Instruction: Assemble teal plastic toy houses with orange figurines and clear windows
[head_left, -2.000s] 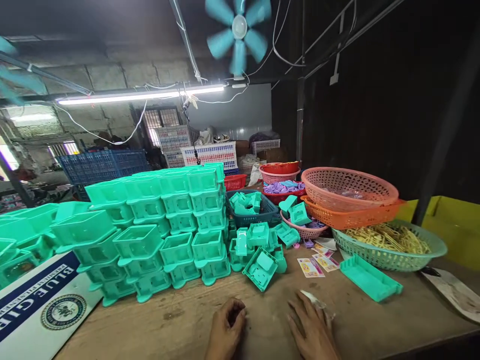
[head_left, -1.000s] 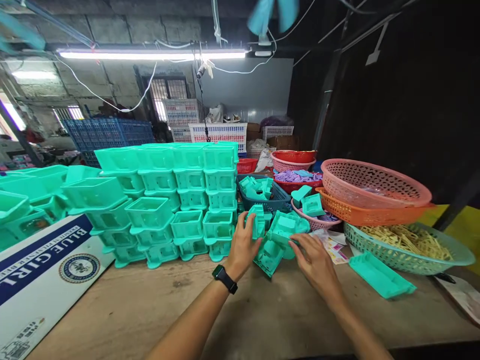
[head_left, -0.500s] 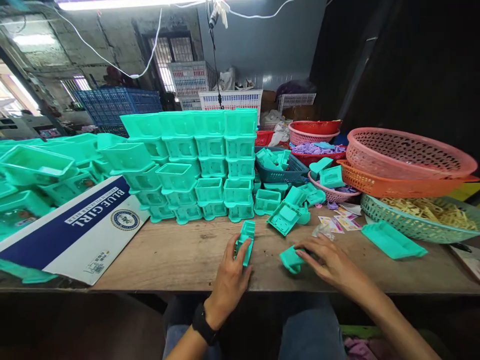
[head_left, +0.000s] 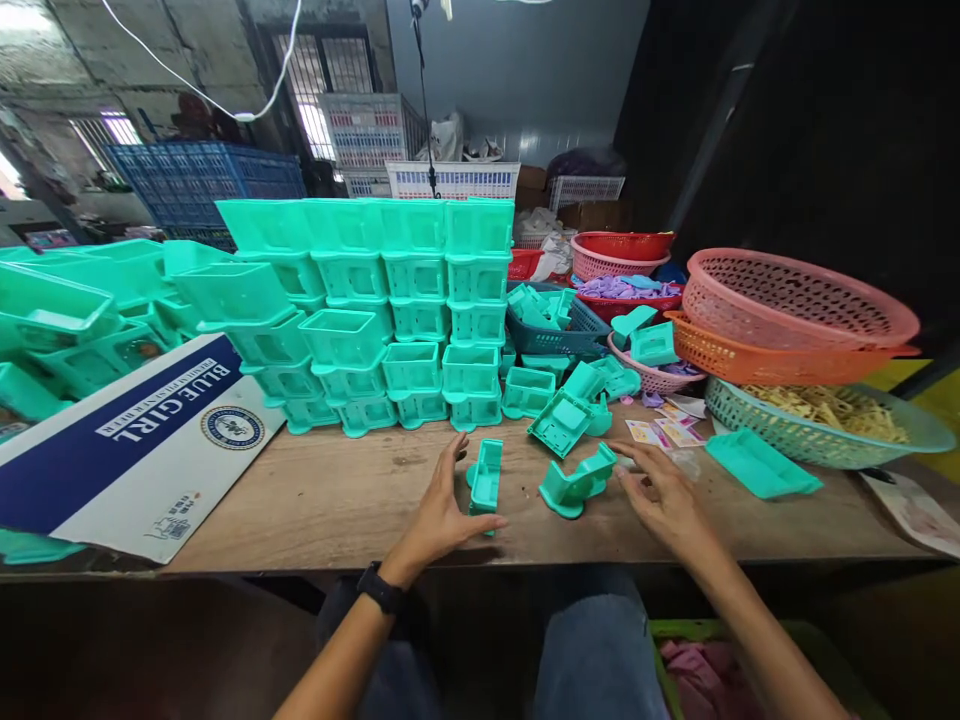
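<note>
At the right side, the room is closed by a black, unlit wall [head_left: 862, 130], and at the back a smooth grey panel [head_left: 517, 80] is seen. Below, a long table of brown wood [head_left: 330, 500] is stretched across, its surface marked by some dark stains. On its left half, turquoise plastic bins [head_left: 409, 280] are piled in several layers, and in front of them a white cardboard box with a blue band [head_left: 165, 450] is placed. On the right, a pink round perforated basket [head_left: 720, 315] is set above an orange one [head_left: 735, 365], and under these a pale green basket [head_left: 780, 430] is filled with yellow strips [head_left: 825, 412].

The left hand [head_left: 442, 505] is held wide open around a narrow turquoise plastic piece [head_left: 487, 478] standing on the table; whether it is touched cannot be told. The right hand [head_left: 660, 490] is half open, nothing being gripped, just beside a curved turquoise plastic piece [head_left: 574, 490] on the bare wood. Small printed paper cards [head_left: 660, 432] are scattered behind.
</note>
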